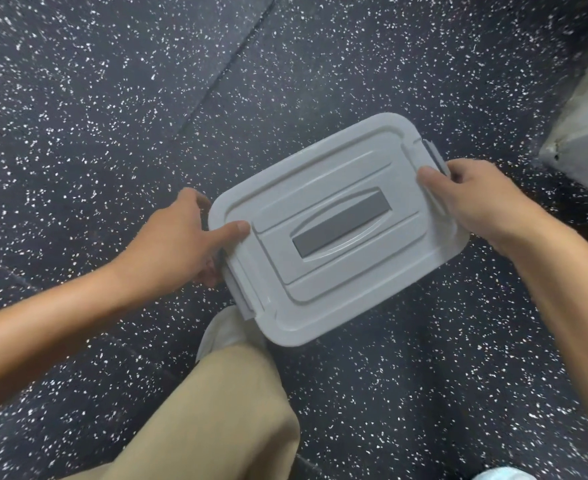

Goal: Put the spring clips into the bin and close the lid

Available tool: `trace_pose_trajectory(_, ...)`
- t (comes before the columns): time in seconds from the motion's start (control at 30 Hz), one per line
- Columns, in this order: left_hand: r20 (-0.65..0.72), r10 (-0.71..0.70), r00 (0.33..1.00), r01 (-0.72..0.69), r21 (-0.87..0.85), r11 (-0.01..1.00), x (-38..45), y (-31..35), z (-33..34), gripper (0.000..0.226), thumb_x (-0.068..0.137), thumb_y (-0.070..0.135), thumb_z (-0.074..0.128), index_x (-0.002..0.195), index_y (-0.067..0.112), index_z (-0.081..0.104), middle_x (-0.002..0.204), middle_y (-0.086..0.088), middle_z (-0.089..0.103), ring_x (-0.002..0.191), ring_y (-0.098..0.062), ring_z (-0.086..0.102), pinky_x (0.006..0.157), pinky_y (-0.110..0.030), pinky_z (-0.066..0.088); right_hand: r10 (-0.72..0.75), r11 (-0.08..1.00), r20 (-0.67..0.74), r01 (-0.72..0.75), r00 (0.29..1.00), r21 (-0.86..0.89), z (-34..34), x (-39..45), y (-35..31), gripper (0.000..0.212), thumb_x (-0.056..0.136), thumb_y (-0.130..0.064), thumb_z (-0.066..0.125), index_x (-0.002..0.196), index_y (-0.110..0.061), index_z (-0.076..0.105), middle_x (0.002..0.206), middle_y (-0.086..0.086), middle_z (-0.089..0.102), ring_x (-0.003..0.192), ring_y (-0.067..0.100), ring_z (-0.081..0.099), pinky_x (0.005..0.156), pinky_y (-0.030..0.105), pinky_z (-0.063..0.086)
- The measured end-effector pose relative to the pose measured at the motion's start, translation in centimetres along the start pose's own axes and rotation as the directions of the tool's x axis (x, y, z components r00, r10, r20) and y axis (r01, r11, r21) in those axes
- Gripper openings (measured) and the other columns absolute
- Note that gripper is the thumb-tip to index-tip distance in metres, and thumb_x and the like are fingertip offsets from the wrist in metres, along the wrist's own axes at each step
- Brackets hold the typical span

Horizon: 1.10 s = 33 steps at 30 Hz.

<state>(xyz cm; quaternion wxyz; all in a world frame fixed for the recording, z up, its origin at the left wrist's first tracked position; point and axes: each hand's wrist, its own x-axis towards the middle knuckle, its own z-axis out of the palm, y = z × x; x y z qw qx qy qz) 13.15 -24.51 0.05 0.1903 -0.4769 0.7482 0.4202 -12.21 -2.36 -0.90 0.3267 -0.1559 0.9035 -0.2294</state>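
A light grey plastic bin sits on the floor with its lid (323, 174) lying flat on top; a darker grey handle (341, 228) is set in the lid's middle. My left hand (178, 237) grips the bin's left end, thumb on the lid, fingers curled under by the left latch (242, 292). My right hand (472, 199) grips the right end at the right latch (432, 152), thumb pressed on the lid. No spring clips are visible; the bin's inside is hidden by the lid.
The floor (112, 116) is dark rubber with white specks. A grey concrete block (583, 133) stands at the right edge. My tan trouser leg (216, 410) and white shoe (223, 332) lie just in front of the bin.
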Motion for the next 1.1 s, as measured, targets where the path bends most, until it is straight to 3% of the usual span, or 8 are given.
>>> trace_pose_trajectory(0.1,-0.02,0.013,1.0,-0.013,-0.01,1.0,-0.1,0.3,0.0,0.06,0.086,0.049,0.071,0.13,0.021,0.041,0.067,-0.006,0.075,0.046,-0.02,0.072,0.056,-0.037,0.056,-0.019,1.0,-0.039,0.018,0.999,-0.012,0.0,0.0,0.0,0.044,0.09,-0.051,0.056,0.089,-0.009,0.069,0.09,0.016,0.072,0.073,0.031,0.066,0.065,0.04,0.051)
trace_pose_trajectory(0.23,-0.007,0.028,1.0,-0.027,0.012,1.0,-0.2,0.5,-0.2,0.064,0.087,0.046,0.071,0.136,0.021,0.038,0.058,-0.003,0.075,0.047,-0.018,0.072,0.066,-0.042,0.06,-0.021,0.999,-0.073,0.019,0.997,-0.034,0.2,0.2,0.2,0.04,0.09,-0.053,0.056,0.099,-0.017,0.069,0.089,-0.003,0.071,0.082,0.022,0.067,0.065,0.035,0.05)
trace_pose_trajectory(0.37,-0.049,0.046,0.998,-0.038,0.156,0.987,-0.6,1.0,-0.1,0.064,0.087,0.052,0.065,0.137,0.023,0.036,0.055,0.002,0.074,0.054,-0.016,0.072,0.071,-0.041,0.059,-0.052,0.996,-0.18,0.038,0.982,-0.081,0.6,-0.2,0.0,0.039,0.093,-0.048,0.055,0.113,-0.014,0.061,0.1,0.0,0.066,0.088,0.022,0.061,0.07,0.034,0.044)
trace_pose_trajectory(0.53,-0.287,0.273,0.918,-0.186,0.295,0.937,-1.6,2.5,-0.3,0.061,0.084,0.06,0.061,0.132,0.033,0.036,0.065,0.002,0.07,0.071,-0.032,0.067,0.071,-0.049,0.056,-0.144,0.957,-0.313,0.052,0.939,-0.284,1.9,-1.1,-0.5,0.04,0.098,-0.043,0.049,0.119,-0.009,0.054,0.108,0.008,0.064,0.09,0.027,0.056,0.07,0.036,0.04)
trace_pose_trajectory(0.7,-0.212,0.454,0.866,-0.375,0.325,0.868,-2.8,5.4,0.7,0.03,0.089,0.055,0.059,0.111,0.036,0.054,0.062,0.012,0.066,0.063,-0.018,0.065,0.069,-0.044,0.057,-0.232,0.913,-0.352,0.078,0.907,-0.401,2.3,-1.6,-0.6,0.035,0.1,-0.042,0.046,0.113,-0.011,0.053,0.101,0.007,0.063,0.08,0.024,0.05,0.065,0.035,0.036)
trace_pose_trajectory(0.83,-0.133,0.52,0.844,-0.464,0.304,0.832,-3.1,7.7,3.3,0.017,0.093,0.049,0.057,0.096,0.033,0.062,0.057,0.011,0.065,0.054,-0.007,0.061,0.058,-0.036,0.053,-0.278,0.91,-0.21,0.187,0.937,-0.369,1.4,-2.2,0.7,0.036,0.101,-0.044,0.04,0.121,-0.016,0.047,0.112,0.004,0.059,0.087,0.027,0.058,0.07,0.041,0.046)
trace_pose_trajectory(0.97,0.043,0.596,0.802,-0.572,0.345,0.745,-3.6,9.1,7.7,0.021,0.092,0.054,0.05,0.096,0.036,0.06,0.056,0.013,0.059,0.06,-0.004,0.057,0.058,-0.034,0.049,-0.321,0.849,0.047,0.309,0.946,-0.428,-0.4,-3.8,3.8,0.064,0.099,-0.056,0.03,0.151,-0.018,0.02,0.145,0.006,0.046,0.113,0.032,0.057,0.088,0.05,0.05)
trace_pose_trajectory(1.1,0.128,0.664,0.737,-0.665,0.318,0.676,-3.9,10.7,10.8,0.024,0.093,0.054,0.047,0.095,0.035,0.061,0.054,0.016,0.055,0.058,-0.001,0.054,0.057,-0.032,0.045,-0.288,0.822,0.137,0.318,0.948,-0.473,-1.8,-5.9,7.2,0.07,0.096,-0.064,0.02,0.153,-0.023,0.014,0.153,0.003,0.038,0.117,0.031,0.058,0.09,0.049,0.05)
